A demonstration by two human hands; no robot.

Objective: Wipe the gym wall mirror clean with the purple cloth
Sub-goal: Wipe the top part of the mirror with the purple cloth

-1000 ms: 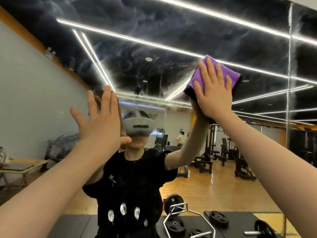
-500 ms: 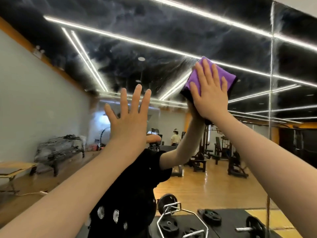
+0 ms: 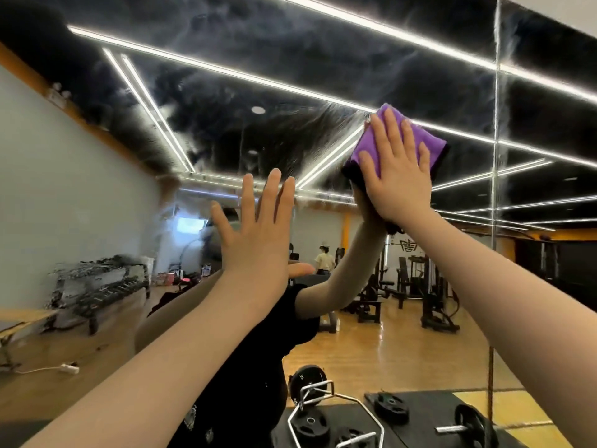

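Note:
The gym wall mirror [image 3: 265,92] fills the head view and shows hazy smears over the reflected dark ceiling. My right hand [image 3: 395,169] lies flat with straight fingers on the folded purple cloth [image 3: 429,145], pressing it against the glass at the upper right. My left hand [image 3: 258,227] rests flat on the mirror lower and to the left, fingers spread, holding nothing. My own reflection in a black shirt shows between the arms.
A vertical mirror seam [image 3: 496,156] runs down to the right of the cloth. Weight plates [image 3: 311,425] and a curl bar [image 3: 336,396] lie on a black mat at the bottom. Reflected gym machines [image 3: 433,286] stand on a wooden floor; another person [image 3: 324,258] shows far back.
My view has shifted left along the mirror. My left hand has slid to the right across the glass, covering my reflected headset. My right hand stays flat on the cloth at nearly the same spot.

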